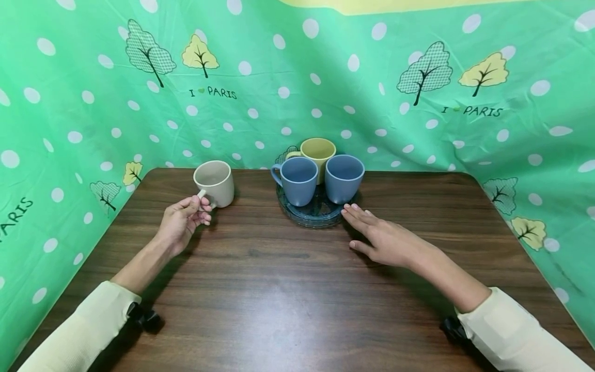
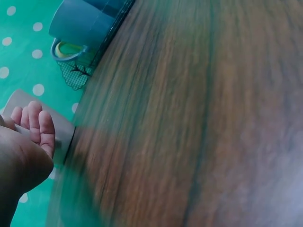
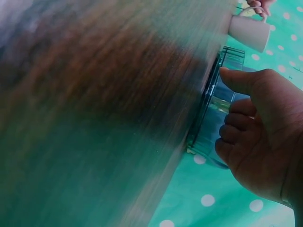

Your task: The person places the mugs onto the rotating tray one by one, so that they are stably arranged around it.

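My left hand [image 1: 181, 222] pinches the handle of a beige mug [image 1: 218, 181] between thumb and fingers; the mug stands upright at the back left. To its right, a round dark glass tray [image 1: 309, 221] carries two blue mugs, the left one [image 1: 299, 183] and the right one [image 1: 345, 181], with a pale yellow mug [image 1: 321, 149] behind them. Fingers extended, my right hand [image 1: 386, 240] has its fingertips right at the tray's front right rim. From the right wrist view, the right hand [image 3: 270, 127] covers part of the tray [image 3: 233, 59].
Everything stands on a dark wooden table [image 1: 260, 279] with rounded back corners. A green polka-dot cloth [image 1: 316, 77] printed with trees hangs right behind the back edge and down both sides. The beige mug and the tray have a gap of bare wood between them.
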Demonstrator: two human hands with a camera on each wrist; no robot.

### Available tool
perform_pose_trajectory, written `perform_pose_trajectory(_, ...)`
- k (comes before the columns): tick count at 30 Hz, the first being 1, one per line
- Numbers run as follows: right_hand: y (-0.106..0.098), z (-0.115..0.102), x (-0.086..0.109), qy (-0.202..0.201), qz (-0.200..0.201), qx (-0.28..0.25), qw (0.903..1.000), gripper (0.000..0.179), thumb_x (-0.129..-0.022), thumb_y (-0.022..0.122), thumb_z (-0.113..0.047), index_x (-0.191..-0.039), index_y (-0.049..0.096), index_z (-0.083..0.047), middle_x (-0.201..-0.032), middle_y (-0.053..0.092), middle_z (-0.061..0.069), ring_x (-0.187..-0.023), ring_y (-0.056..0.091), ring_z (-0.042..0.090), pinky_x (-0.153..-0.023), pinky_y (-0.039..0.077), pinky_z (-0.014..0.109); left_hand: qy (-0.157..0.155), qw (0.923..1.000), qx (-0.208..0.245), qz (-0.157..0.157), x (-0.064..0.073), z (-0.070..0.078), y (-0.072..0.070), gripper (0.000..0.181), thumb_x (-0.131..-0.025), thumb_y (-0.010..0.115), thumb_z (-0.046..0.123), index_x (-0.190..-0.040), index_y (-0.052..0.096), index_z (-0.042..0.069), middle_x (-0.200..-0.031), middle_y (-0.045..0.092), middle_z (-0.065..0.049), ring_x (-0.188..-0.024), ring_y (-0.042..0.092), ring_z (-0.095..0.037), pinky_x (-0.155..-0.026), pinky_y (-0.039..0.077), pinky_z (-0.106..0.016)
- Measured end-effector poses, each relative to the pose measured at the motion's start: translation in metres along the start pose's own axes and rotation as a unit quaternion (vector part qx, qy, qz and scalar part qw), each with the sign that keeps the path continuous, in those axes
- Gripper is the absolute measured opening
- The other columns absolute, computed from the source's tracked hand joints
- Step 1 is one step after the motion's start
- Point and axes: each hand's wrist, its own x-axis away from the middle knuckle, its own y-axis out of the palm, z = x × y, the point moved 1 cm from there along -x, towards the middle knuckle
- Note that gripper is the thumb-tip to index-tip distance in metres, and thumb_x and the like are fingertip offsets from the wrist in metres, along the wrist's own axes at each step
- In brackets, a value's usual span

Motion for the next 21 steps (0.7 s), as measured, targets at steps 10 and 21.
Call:
perform_pose_trajectory(10,0.0,0.001,0.0,-0.009,0.001,-0.004,1.0,0.073,-0.115,0.068,-0.027,-0.176,0.035,-0.003,-0.184,0.03,0.023,-0.17,0.032,0.047,-0.135,0.037,0.068,0.011,0.9998,-0.012,0.007,0.005,-0.002,0.009,0.031,-0.117,0.059,0.026,-0.103,0.08,0.009,-0.093,0.082,-0.001,-0.078,0.074,-0.011,-0.075,0.064,-0.024)
perform_pose_trajectory(21,0.0,0.0,-0.001,-0.009,-0.001,-0.006,0.9999,0.074,-0.115,0.068,-0.027,-0.176,0.035,-0.003,-0.184,0.031,0.023,-0.171,0.031,0.047,-0.135,0.036,0.068,0.011,0.9992,-0.011,-0.037,0.012,0.001,0.02,0.029,-0.117,0.061,0.026,-0.106,0.08,0.007,-0.096,0.083,-0.002,-0.079,0.076,-0.011,-0.075,0.065,-0.024)
